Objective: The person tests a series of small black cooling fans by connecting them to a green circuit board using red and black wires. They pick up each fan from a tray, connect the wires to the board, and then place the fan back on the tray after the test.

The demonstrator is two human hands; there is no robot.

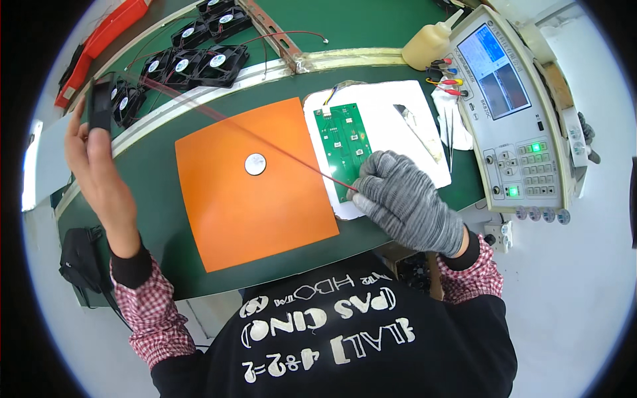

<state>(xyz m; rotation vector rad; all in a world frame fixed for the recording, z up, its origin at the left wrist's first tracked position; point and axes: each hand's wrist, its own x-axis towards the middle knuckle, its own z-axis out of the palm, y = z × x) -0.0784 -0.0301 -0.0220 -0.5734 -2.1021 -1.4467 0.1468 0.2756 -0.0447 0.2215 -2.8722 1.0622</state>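
My left hand, bare, is raised at the left and grips a black cooling fan, seen nearly edge-on. Stretched taut across the bench, a thin red wire runs from near the fan to my right hand, which wears a grey knit glove. Its thumb and fingers pinch the wire's end over the lower part of a green circuit board. That board lies on a white pad. Beneath the wire is an orange sheet with a round white disc on it.
Several black fans lie at the back left, near a red bin. A test instrument with a lit screen stands right, beside a yellowish nozzle bottle. Tweezers lie by the pad. A black pouch sits at left.
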